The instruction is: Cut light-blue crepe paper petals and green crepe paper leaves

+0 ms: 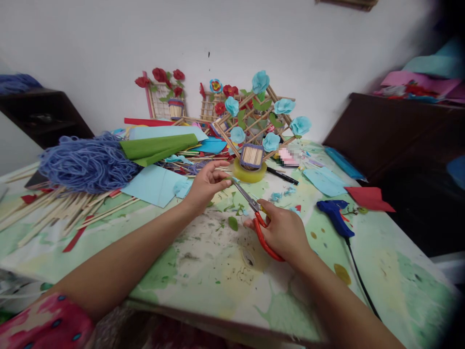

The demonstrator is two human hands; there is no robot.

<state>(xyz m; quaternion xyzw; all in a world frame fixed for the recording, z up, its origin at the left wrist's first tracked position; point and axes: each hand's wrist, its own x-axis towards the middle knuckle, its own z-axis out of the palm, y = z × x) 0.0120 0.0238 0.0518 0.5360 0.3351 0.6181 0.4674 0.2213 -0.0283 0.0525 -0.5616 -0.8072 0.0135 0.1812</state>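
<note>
My right hand [285, 231] grips red-handled scissors [254, 211], whose blades point up and left toward my left hand [206, 184]. My left hand pinches a small green paper piece [228, 180] at the blade tips, fingers closed on it. Small green paper leaves [233, 223] and scraps lie on the table under both hands.
A blue glue gun [336, 215] with a black cord lies to the right. Blue yarn [85, 162], wooden sticks [54, 211], green and blue paper sheets [158, 148], a tape roll [250, 173], a black pen [282, 176] and flower-decorated stick frames [254, 116] crowd the back.
</note>
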